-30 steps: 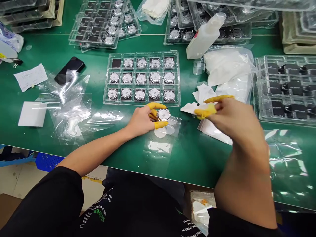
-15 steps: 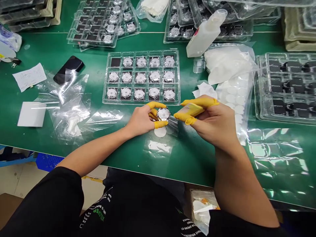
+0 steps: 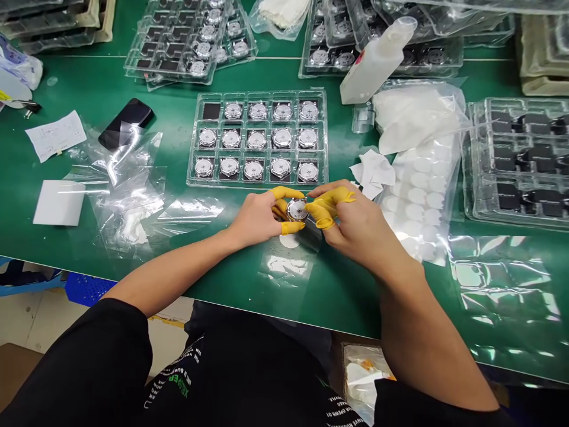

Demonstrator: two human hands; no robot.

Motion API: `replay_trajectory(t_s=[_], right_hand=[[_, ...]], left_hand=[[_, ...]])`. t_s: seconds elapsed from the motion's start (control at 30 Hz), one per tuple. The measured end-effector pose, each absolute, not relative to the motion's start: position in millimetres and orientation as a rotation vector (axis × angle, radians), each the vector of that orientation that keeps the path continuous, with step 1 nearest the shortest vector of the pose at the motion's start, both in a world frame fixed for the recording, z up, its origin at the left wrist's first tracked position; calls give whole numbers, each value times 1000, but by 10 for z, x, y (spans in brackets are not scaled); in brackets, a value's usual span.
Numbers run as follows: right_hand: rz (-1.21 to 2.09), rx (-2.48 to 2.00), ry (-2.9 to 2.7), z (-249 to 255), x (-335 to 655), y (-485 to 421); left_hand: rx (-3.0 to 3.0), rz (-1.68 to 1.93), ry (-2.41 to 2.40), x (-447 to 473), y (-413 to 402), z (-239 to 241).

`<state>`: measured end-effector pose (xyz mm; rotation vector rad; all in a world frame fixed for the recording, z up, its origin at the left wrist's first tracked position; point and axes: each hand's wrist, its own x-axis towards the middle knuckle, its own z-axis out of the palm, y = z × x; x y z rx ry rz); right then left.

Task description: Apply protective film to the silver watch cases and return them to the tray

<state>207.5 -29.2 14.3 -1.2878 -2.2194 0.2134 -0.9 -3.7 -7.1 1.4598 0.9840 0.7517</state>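
At centre, curled hands (image 3: pixel 360 228) meet on a watch (image 3: pixel 296 210), the left (image 3: pixel 254 219) gripping.

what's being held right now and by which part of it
The left hand grips a round silver metal watch case by its outer rim; whether the right hand holds anything cannot be told.

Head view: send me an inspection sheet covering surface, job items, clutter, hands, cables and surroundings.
Surface: green bench, partly covered by transparent films.
Job items: watch case, held off the tray; fourteen similar cases sit in the central tray.
Clutter: phone, paper note, white bottle, crumpled white paper.
Hands: left hand grips the watch case; right hand is at its right side, grip unclear.
Cables: nothing seen.
Surroundings: more trays behind and at right; blue perforated plastic below the bench's front edge.
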Motion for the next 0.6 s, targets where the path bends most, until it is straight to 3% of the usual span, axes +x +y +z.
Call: replay_trajectory(t_s=[0.6], right_hand=[[-60, -1427, -2227, -91, 1984, -255]], left_hand=[[1482, 729, 942, -29, -29, -95]])
